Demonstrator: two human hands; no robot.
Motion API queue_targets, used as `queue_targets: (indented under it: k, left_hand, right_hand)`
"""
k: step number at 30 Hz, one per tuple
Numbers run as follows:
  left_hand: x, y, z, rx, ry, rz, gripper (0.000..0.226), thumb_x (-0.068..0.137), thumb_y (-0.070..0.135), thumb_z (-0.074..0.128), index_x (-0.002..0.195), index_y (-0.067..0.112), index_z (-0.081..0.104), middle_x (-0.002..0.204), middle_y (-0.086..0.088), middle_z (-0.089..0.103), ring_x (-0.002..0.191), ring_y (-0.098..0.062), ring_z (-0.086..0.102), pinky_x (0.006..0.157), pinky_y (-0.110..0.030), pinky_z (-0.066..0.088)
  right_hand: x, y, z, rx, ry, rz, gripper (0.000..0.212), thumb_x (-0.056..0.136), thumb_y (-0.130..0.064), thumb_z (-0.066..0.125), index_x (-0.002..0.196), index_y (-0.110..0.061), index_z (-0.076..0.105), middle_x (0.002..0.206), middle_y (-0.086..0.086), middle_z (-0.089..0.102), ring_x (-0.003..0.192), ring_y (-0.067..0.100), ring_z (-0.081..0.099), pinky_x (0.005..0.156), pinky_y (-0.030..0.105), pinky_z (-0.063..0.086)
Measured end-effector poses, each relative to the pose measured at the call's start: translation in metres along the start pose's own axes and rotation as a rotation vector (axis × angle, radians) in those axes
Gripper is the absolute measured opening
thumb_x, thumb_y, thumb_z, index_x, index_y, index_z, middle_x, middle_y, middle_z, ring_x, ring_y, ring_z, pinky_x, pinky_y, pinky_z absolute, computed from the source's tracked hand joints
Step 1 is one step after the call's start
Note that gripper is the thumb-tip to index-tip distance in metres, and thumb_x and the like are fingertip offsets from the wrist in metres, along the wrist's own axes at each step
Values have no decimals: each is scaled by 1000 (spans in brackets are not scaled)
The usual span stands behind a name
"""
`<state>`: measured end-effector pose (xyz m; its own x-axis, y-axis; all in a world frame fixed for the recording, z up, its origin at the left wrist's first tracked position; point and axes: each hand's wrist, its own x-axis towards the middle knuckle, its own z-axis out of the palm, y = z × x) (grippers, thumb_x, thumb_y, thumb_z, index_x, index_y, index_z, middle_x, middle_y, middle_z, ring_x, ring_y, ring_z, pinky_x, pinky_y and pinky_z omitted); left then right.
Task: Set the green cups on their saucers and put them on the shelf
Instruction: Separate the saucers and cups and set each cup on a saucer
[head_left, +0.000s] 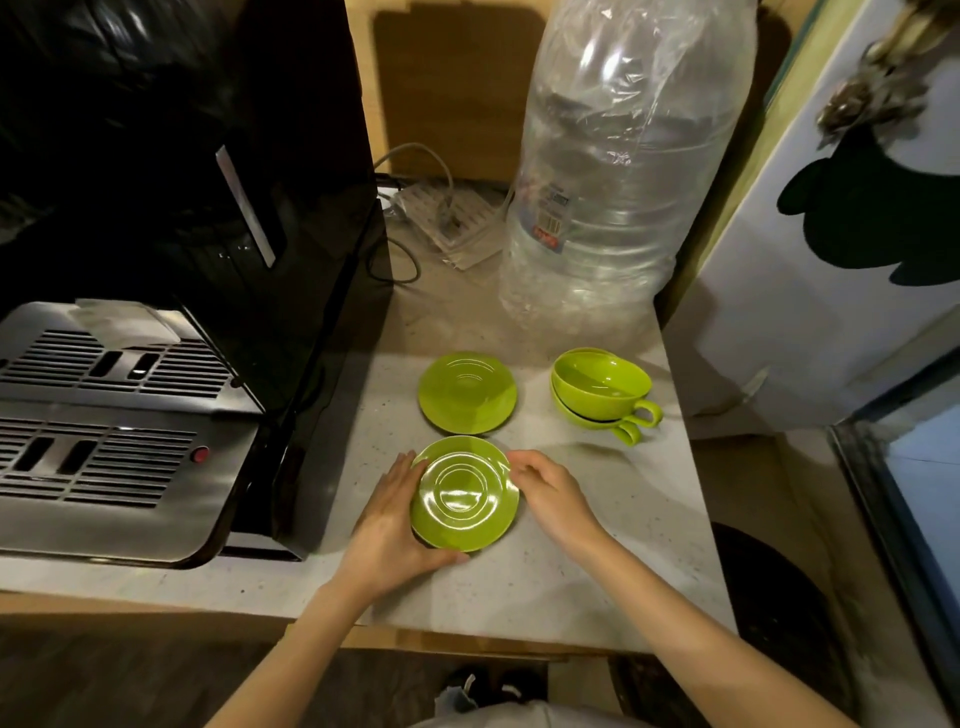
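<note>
I saw the near green saucer between both hands | left hand cupped its left rim, thumb underneath | right hand pinched its right rim | far green saucer beyond | stacked green cups right, on speckled counter

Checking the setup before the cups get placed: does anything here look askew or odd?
Yes. The near saucer, held between both hands, sits tilted. The two green cups are nested, not on saucers.

My left palm hides the near saucer edge at nine o'clock. The lower cup sits mostly hidden under the upper cup. The bottle top is cut off at twelve o'clock.
</note>
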<state>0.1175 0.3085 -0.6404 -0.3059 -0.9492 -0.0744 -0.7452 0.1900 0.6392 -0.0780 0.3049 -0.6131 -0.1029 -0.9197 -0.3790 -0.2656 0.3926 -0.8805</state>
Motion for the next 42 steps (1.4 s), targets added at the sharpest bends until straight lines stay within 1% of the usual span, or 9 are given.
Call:
queue_targets:
  k: [9, 14, 17, 19, 22, 24, 29, 34, 42]
  left_hand:
    - [7, 28, -2, 44, -66, -42, 131, 39, 89, 44, 145, 21, 9, 158, -8, 4, 146, -20, -1, 115, -30, 3]
    - [42, 84, -7, -203, 55, -15, 58, 81, 41, 59, 131, 13, 47, 133, -4, 52, 120, -16, 50, 94, -16, 36]
    - [69, 119, -12, -590, -129, -154, 48, 87, 30, 55, 129, 10, 46, 101, -4, 65, 93, -17, 63, 80, -21, 46]
    - [88, 134, -9, -754, -270, -251, 53, 89, 32, 50, 135, 12, 35, 96, -9, 63, 83, -21, 64, 76, -28, 49]
    - [115, 147, -2, -815, -351, -370, 58, 91, 37, 45, 140, 13, 26, 88, -15, 61, 65, -18, 64, 62, -25, 52]
    - [128, 150, 1, -840, -361, -405, 50, 91, 38, 43, 134, 14, 33, 79, -17, 61, 50, -14, 65, 53, -24, 54]
    - [143, 150, 5, -794, -371, -378, 40, 91, 29, 47, 127, 12, 42, 63, -17, 65, 43, -14, 65, 50, -26, 55]
    - [150, 146, 8, -821, -371, -370, 42, 89, 12, 48, 130, 5, 42, 42, -10, 65, 39, -15, 64, 45, -23, 55]
    - [150, 147, 4, -925, -340, -399, 36, 87, 1, 49, 122, -4, 46, 51, -19, 66, 42, -20, 66, 50, -25, 57]
  right_hand:
    - [2, -8, -19, -68, -26, -37, 37, 89, -12, 48, 126, -9, 52, 128, 7, 56, 121, 20, 51, 101, 28, 38]
    - [8, -31, -61, -15, 95, -157, 23, 90, -11, 49, 111, -12, 58, 88, 4, 65, 65, 8, 62, 58, 13, 42]
    - [13, -42, -97, -31, 270, -221, 19, 89, -12, 49, 105, -18, 57, 71, -3, 62, 43, 0, 55, 42, 9, 37]
    - [15, -46, -118, -45, 433, -245, 16, 89, -15, 50, 101, -15, 61, 67, 0, 61, 43, 1, 54, 45, 12, 42]
    - [24, -38, -140, -133, 584, -125, 24, 87, -25, 51, 99, -9, 64, 80, 9, 66, 76, 26, 66, 74, 39, 53]
    - [29, -32, -145, -112, 504, 24, 26, 87, -31, 51, 94, -8, 62, 75, 8, 62, 72, 32, 66, 66, 45, 54]
    - [36, -24, -144, 189, 324, 216, 22, 87, -26, 53, 69, -13, 53, 61, 12, 56, 30, 10, 56, 36, 23, 50]
    - [28, -27, -143, 314, 225, 283, 21, 86, -15, 57, 69, -3, 52, 64, 21, 57, 52, 25, 61, 41, 24, 53]
    - [32, -31, -144, 256, 245, 136, 23, 89, -8, 54, 66, -2, 53, 64, 15, 57, 39, 10, 62, 48, 20, 55]
